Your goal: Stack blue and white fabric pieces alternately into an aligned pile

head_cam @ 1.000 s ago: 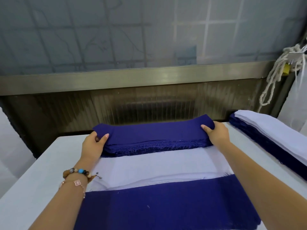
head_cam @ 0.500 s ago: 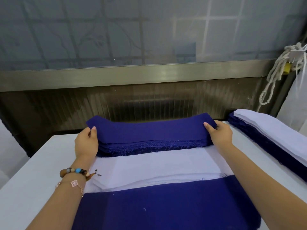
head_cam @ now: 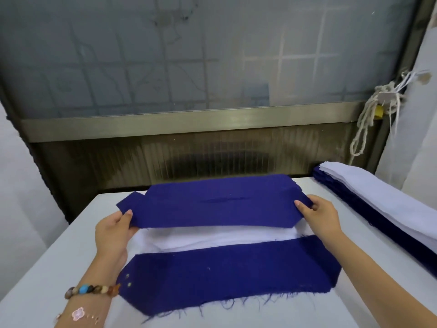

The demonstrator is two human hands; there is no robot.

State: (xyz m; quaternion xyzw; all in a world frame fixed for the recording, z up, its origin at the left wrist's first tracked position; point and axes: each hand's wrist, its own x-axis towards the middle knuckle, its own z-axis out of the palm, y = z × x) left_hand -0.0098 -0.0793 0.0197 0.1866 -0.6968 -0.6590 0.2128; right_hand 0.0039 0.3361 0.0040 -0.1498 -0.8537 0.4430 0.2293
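Both hands pinch a blue fabric piece [head_cam: 212, 209] by its ends, the left hand [head_cam: 115, 230] at the left tab and the right hand [head_cam: 321, 216] at the right, thumbs on top, holding it stretched and lifted over the far part of the surface [head_cam: 42, 268]. Below it lies a white fabric piece [head_cam: 212, 241], partly covered by a near blue piece [head_cam: 224, 275] with a frayed edge, staggered rather than squared. At the right sits a thick pile [head_cam: 390, 204], white on top, blue along its side. The job looks midway: the held piece is not yet laid, and aligning remains.
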